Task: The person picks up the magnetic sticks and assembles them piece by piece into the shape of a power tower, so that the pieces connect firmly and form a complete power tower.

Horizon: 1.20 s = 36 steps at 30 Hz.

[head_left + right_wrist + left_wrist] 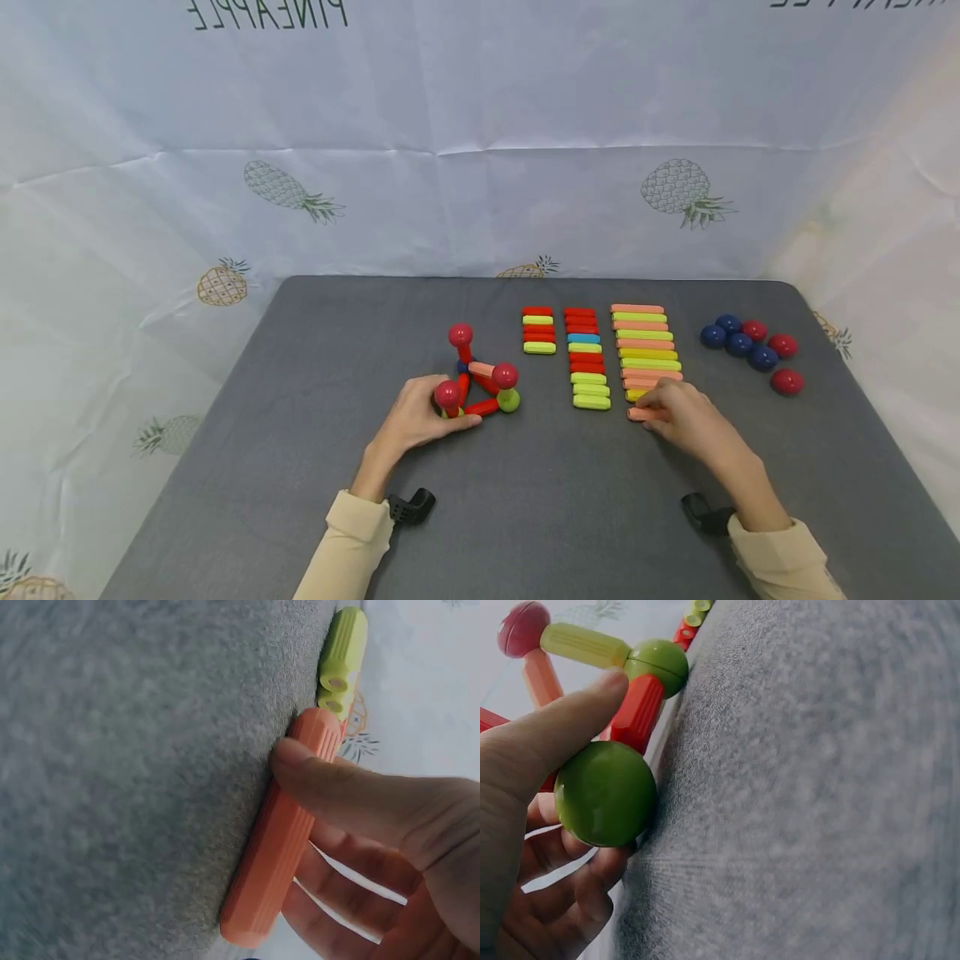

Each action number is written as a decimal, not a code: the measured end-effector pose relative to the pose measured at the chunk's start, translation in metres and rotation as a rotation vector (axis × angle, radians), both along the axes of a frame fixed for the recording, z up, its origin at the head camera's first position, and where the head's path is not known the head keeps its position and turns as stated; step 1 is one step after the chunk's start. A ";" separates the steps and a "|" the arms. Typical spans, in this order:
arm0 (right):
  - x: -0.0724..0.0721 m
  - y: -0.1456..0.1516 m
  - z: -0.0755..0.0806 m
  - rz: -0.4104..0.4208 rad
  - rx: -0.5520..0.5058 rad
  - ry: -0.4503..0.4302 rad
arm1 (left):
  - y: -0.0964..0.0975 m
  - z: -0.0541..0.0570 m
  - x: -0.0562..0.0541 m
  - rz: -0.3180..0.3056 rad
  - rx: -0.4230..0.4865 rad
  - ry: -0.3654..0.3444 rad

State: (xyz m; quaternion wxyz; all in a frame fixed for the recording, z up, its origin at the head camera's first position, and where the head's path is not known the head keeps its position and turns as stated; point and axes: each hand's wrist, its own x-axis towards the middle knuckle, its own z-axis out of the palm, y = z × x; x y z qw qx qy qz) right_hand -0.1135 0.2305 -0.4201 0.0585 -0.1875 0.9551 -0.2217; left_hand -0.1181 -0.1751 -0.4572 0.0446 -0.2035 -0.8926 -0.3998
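Observation:
A small frame of magnetic balls and rods stands left of the table's middle, with red rods (482,407) along its base and red balls (461,335) on top. My left hand (422,412) grips its near left corner; in the left wrist view the thumb and fingers curve about a green ball (605,793) and a red rod (637,712). At the near end of the right column of rods, my right hand (690,417) pinches an orange rod (643,414). The right wrist view shows the thumb across this orange rod (277,840), which lies along the grey surface.
Short red and green rods (539,329) form one column, and more rods (587,367) form a second beside it. Long orange, green and yellow rods (647,336) make a third. Blue balls (738,344) and red balls (787,382) sit at the right. A patterned cloth (480,208) hangs behind the table.

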 end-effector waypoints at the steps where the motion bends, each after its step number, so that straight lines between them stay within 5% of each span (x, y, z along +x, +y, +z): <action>1: 0.000 0.000 0.001 0.001 0.004 -0.002 | 0.000 0.001 0.000 -0.007 0.006 -0.007; 4: 0.002 -0.003 0.006 -0.002 0.020 0.030 | 0.000 0.003 0.002 -0.042 0.020 -0.019; 9: 0.009 -0.021 0.024 0.012 -0.069 0.213 | -0.007 0.003 0.003 -0.141 0.092 0.030; 14: 0.014 -0.054 0.037 0.102 -0.219 0.382 | -0.012 0.004 0.003 -0.224 0.197 0.093; 19: 0.015 -0.092 0.039 0.247 -0.368 0.504 | -0.015 0.006 0.004 -0.220 0.207 0.104; 26: 0.014 -0.135 0.031 0.407 -0.497 0.562 | -0.018 0.007 0.003 -0.213 0.185 0.094; 36: 0.013 -0.166 0.021 0.427 -0.472 0.539 | -0.019 0.006 0.003 -0.231 0.208 0.107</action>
